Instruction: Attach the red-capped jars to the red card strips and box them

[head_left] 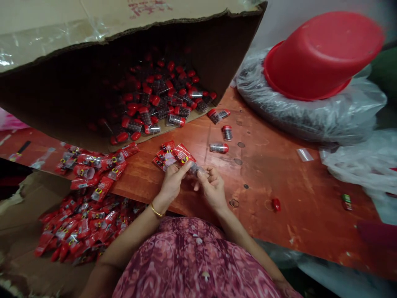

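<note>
The left hand [172, 186] and right hand [212, 188] narrowly pinch a light, slippery clear plastic vial [194, 168] by its body, just below red foil sachets [173, 154].

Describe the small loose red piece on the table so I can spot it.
From the upturned red tub, come down the orange-red table toward the person's right hand. The small red piece lies alone on the wood right of that hand, with no tube attached, unlike the red-capped tubes.
</note>
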Demonstrator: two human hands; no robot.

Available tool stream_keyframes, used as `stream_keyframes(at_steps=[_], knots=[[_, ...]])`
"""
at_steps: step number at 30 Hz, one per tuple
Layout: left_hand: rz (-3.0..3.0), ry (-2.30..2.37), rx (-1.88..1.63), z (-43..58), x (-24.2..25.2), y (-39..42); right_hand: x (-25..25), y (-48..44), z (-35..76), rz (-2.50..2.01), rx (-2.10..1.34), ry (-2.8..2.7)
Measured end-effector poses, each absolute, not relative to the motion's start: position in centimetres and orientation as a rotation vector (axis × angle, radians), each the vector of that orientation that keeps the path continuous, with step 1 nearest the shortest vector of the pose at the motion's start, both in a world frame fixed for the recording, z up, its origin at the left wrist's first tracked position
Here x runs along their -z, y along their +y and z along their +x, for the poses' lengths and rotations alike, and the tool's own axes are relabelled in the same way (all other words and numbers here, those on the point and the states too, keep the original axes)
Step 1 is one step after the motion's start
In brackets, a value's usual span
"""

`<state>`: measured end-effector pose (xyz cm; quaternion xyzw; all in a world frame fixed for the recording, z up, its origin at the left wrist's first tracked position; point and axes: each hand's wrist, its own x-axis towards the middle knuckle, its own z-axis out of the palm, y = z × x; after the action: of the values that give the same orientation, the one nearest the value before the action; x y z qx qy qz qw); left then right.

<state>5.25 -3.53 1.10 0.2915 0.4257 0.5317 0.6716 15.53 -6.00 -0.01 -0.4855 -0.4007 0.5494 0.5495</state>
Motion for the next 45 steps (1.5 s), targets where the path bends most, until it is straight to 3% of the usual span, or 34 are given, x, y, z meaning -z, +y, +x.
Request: stream_keyframes(at_steps=[15, 19, 23, 26, 31, 36, 40, 45], knots=[[0.541, 1.043, -1.117, 2.5, -1.9, -4.1, 1.0, -3.7, 13.7, -1.058, -1.419, -1.102], [0.435, 1.155, -1.150, -0.5, -2.6, -3.7, 0.1, -2.1, 14.4, -1.295, -1.119, -1.501], [0.132, 1.354, -1.486, -6.4, -3.2, -2.7, -1.6, 0.8, 18.3, -2.078, -0.509, -1.795], [0.058, 1.422, -1.641, -8.6, -2.8, -2.8, -1.2, 1.8, 20.6, -2.379, -0.322, -1.909], [0.838, 1.755, -1.303, -4.8, -1.6, -2.8, 1.4, -0.5, 21.2, -2.109, -0.105, -2.279], [1.800, 1.889, -0.907, -2.0, -0.8, 0.9, 3.5, -3.2, 21.3, -1.886, -0.035, -2.236], [1.864, 1.966, -0.619, -2.4, 0.5, 2.9, 3.8, -3.9, 21.1, -1.847, -0.014, -2.063], [1.870, 1.964, -0.707, -2.7, 2.0, 2.4, 2.0, -3.4, 19.1, -1.641, -0.148, -1.944]])
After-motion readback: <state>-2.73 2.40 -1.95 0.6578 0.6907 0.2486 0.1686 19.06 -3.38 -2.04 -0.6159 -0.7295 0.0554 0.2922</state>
